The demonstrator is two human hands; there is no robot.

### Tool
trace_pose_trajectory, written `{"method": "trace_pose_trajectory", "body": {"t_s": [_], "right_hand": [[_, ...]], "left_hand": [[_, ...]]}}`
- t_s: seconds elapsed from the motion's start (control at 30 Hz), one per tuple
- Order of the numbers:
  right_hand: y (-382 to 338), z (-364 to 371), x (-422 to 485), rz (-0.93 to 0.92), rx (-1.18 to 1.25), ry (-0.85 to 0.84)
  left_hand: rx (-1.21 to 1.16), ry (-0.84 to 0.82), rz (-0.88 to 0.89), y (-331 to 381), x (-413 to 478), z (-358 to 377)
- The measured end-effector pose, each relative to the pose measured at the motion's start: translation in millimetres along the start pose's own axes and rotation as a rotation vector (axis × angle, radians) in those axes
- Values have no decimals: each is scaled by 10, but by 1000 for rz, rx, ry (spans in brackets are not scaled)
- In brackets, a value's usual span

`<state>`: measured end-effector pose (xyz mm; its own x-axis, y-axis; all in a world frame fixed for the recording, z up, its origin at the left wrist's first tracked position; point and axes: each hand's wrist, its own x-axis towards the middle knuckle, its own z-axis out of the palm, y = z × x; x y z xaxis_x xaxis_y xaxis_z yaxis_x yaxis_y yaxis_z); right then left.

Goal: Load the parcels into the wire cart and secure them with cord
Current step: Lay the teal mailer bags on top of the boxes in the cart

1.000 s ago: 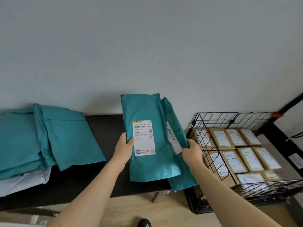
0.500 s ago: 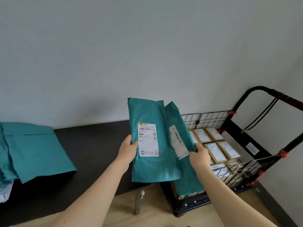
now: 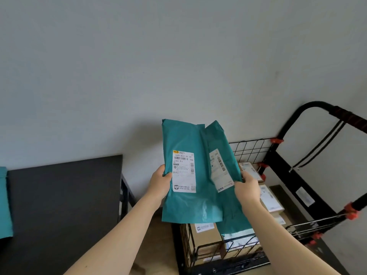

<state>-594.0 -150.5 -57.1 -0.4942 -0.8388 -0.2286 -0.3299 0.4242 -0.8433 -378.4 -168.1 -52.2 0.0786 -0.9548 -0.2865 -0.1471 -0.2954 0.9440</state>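
Against wall (image 3: 139, 66), left hand (image 3: 161, 183), right hand (image 3: 247, 188) grip parcels (image 3: 184, 207).

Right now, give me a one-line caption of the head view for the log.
Left hand holds a teal mailer, right hand a second mailer, at the wire cart of boxes.

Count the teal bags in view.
3. Front bag in the left hand; rear bag, partly behind it, in the right hand; third bag on the table at the left edge, cut off. More may be hidden.
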Motion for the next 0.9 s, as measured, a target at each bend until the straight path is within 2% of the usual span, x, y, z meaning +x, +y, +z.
{"method": "trace_pose_trajectory", "body": {"t_s": [0.27, 0.53, 0.67, 0.73, 0.83, 0.9], "right_hand": [[562, -324, 1186, 141, -92, -104], [1074, -93, 1815, 394, 24, -274], [1276, 63, 1975, 490, -30, -348], [1363, 109, 2028, 487, -125, -376], [1428, 131, 2097, 360, -375, -423], [1467, 154, 2152, 263, -539, -470]], "left_hand": [[87, 98, -181, -299, 550, 967], [169, 164, -353, -775, 921, 1283], [237, 151, -426, -986, 1136, 1381], [363, 71, -480, -1149, 1213, 1459], [613, -28, -569, -1260, 1260, 1554], [768, -71, -567, -1269, 1234, 1611]]}}
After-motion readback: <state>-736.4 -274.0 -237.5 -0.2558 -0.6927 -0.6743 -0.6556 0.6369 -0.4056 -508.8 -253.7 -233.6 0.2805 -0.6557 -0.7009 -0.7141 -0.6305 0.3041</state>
